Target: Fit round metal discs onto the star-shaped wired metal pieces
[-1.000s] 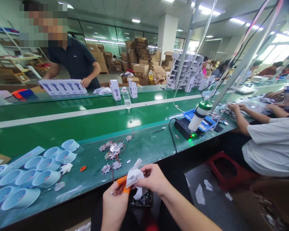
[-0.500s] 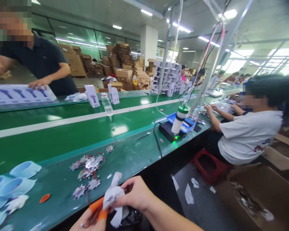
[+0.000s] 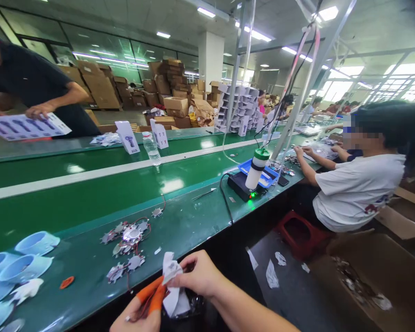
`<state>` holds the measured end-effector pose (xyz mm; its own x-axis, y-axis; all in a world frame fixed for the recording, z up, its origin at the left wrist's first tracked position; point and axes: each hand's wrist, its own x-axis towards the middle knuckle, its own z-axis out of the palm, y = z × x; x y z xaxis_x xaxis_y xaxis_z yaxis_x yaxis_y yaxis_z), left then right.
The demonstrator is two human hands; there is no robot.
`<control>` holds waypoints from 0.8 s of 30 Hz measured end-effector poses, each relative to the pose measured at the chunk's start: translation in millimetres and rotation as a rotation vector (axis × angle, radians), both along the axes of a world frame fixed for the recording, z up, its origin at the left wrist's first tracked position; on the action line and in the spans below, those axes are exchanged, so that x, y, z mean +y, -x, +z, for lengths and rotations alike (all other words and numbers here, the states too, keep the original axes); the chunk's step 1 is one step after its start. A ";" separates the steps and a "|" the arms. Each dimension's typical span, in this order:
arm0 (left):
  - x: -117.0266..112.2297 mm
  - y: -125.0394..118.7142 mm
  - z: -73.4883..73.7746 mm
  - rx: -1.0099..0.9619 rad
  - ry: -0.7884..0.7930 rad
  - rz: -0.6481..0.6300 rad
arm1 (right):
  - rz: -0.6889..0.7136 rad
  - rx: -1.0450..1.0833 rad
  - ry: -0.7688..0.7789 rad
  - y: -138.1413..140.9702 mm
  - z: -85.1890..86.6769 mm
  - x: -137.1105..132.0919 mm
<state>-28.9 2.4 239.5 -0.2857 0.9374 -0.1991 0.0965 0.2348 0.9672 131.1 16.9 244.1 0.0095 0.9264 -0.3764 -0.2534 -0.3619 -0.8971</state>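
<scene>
My right hand (image 3: 202,274) pinches a crumpled white tissue (image 3: 171,267) between thumb and fingers, just off the bench edge. Close against it, my left hand (image 3: 140,311) is closed, with orange covers (image 3: 156,297) on two fingers. Thin reddish wires (image 3: 143,308) with a small white connector run through the left palm; whatever they lead to is hidden at the fingertips. More white tissue (image 3: 176,302) hangs below the hands. On the bench beyond lies a cluster of round silvery metal discs (image 3: 133,233) with toothed edges and red wires.
Light-blue cups (image 3: 26,267) and an orange ring (image 3: 67,282) lie at left. Tweezers (image 3: 204,194), a black box (image 3: 242,186) with lit lights and a white bottle (image 3: 256,171) stand along the bench. A co-worker (image 3: 363,189) sits at right; another person (image 3: 44,87) stands across the belt.
Both hands have shifted slightly right, and the tissue between them now stands more upright. Across the belt, the person has moved left with the printed box sheet.
</scene>
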 end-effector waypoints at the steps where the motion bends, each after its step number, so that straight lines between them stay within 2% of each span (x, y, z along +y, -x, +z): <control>1: -1.9 -2.7 0.9 -0.026 -0.010 0.007 | 0.010 -0.005 -0.020 -0.4 0.5 -0.6; 5: -8.0 -9.6 4.7 -0.092 -0.068 -0.022 | 0.066 -0.057 -0.097 -4.0 3.7 -1.7; 10: -12.8 -12.5 10.8 -0.089 -0.128 -0.040 | 0.091 -0.059 -0.069 -3.5 6.2 -2.8; 16: -8.6 -10.3 16.5 -0.188 -0.156 -0.013 | 0.139 -0.071 -0.145 -1.8 14.7 -7.3; 21: -3.0 -8.2 25.3 -0.299 -0.128 0.020 | 0.212 0.083 -0.138 -18.6 19.5 -0.2; 24: -1.2 -6.2 34.7 -0.377 -0.107 0.039 | 0.134 0.193 -0.123 -33.1 18.4 9.2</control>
<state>-22.7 1.2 274.2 -0.2467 0.9486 -0.1984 -0.2771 0.1271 0.9524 164.2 26.1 262.5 -0.1777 0.9534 -0.2439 -0.3811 -0.2952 -0.8761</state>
